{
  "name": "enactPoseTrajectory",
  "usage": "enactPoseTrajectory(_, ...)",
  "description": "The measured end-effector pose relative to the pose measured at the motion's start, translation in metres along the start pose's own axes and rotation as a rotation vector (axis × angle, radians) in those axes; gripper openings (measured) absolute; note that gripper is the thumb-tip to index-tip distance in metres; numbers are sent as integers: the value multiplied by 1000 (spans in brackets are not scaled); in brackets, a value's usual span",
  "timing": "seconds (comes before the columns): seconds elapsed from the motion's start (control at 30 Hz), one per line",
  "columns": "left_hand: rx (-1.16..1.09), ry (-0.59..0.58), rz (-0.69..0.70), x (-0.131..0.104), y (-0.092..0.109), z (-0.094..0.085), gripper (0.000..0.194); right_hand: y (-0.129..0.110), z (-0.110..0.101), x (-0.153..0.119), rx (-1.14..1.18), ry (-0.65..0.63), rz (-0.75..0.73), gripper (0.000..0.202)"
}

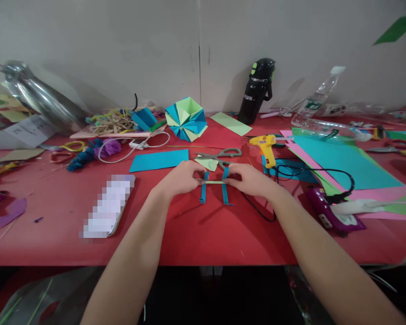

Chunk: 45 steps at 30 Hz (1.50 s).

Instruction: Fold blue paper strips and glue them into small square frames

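Observation:
Between my hands is a small paper piece (pixel 214 182), a pale green bar joined to two blue strips with bent ends. My left hand (pixel 186 178) pinches its left side, and my right hand (pixel 246 178) grips the right side. The blue strips (pixel 225 192) hang down toward the red tabletop (pixel 196 239). Just behind the hands lie grey-handled scissors (pixel 228 153) and a light green paper scrap (pixel 208 162). A blue paper rectangle (pixel 160 160) rests to the left of them. Farther back stands a folded blue and green paper shape (pixel 186 119).
A yellow glue gun (pixel 266 146) with a black cord lies right of my hands, near a purple power strip (pixel 334 214). Coloured sheets (pixel 348 160) are stacked at the right. A phone (pixel 110 205) lies left. Behind stand a black bottle (pixel 257 90) and a steel jug (pixel 43 97).

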<state>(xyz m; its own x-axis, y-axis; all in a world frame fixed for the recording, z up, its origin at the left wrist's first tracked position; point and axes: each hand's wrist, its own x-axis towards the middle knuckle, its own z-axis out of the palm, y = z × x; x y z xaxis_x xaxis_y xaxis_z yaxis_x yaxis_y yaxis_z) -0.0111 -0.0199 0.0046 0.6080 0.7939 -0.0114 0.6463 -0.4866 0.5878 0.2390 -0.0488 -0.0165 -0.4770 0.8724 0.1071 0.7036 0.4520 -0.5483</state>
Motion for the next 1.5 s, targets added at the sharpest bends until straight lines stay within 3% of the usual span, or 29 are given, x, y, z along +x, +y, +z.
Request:
enactPoseTrajectory(0.4,-46,-25,-5,-3,11,-3,16,-2,3,0,-24,-7,-10,17)
enactPoseTrajectory(0.73,-126,-68,-10,-6,9,-3,21,-1,4,2,4,-7,-25,10)
enactPoseTrajectory(0.9,-126,-29,-39,-5,5,-2,19,-4,3,1,7,-4,-18,9)
enactPoseTrajectory(1.13,-151,-92,-70,-4,3,-2,17,-4,3,2,-2,-3,-8,11)
enactPoseTrajectory(1.5,-59,-50,-40,-1,5,-1,11,-3,4,2,8,-8,4,8)
